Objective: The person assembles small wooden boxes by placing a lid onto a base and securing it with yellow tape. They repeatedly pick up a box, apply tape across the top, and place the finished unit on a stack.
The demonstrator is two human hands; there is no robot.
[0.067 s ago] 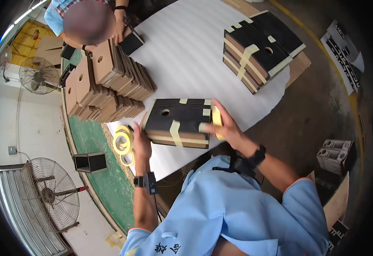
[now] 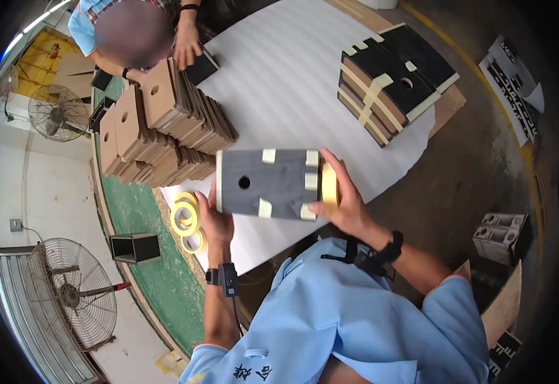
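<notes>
Between my two hands is a black wooden box [image 2: 278,185] with a round hole and short strips of pale yellow tape along its edges. My left hand [image 2: 217,221] is closed on its left end, the fingers mostly hidden behind it. At the other end, my right hand [image 2: 350,208] grips the box, its thumb at the lower right corner. A yellow tape roll [image 2: 329,185] is also in that hand, against the box's end. More yellow tape rolls [image 2: 193,240] lie on the white-covered table by my left hand.
Stacked brown boards with holes [image 2: 158,134] stand at the left. Taped black boxes [image 2: 398,80] sit at the far right of the white sheet [image 2: 273,83]. Across the table, a co-worker's hand [image 2: 187,48] touches a dark box. An open black box [image 2: 135,248] is on the green surface [image 2: 164,301].
The black box has tipped so its holed face now turns up toward me and its taped front side is out of sight. The co-worker's hand has shifted slightly.
</notes>
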